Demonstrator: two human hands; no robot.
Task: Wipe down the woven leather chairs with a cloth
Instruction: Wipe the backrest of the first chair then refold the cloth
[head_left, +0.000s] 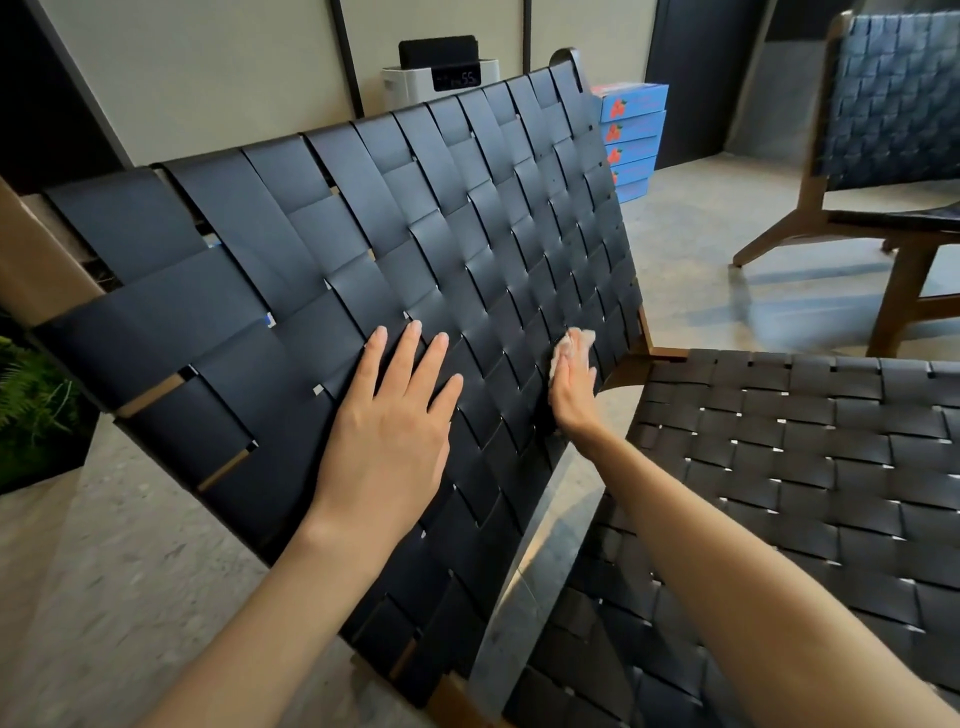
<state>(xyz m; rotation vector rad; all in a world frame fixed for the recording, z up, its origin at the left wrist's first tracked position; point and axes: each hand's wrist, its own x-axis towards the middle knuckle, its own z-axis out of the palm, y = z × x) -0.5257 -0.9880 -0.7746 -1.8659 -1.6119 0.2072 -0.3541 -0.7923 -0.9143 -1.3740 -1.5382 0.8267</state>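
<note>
A chair with black woven leather straps on a wooden frame fills the view: its backrest (363, 234) slants across the left and centre, its seat (789, 467) lies at the right. My left hand (395, 421) lies flat on the backrest with fingers spread, holding nothing. My right hand (571, 384) presses a small pale cloth (574, 343) against the backrest near its lower right edge; only the cloth's top shows above the fingers.
A second woven leather chair (883, 130) stands at the back right. Stacked blue boxes (631, 140) and a white appliance (441, 78) with a digital display sit by the wall behind the backrest. A green plant (31, 389) is at the left edge.
</note>
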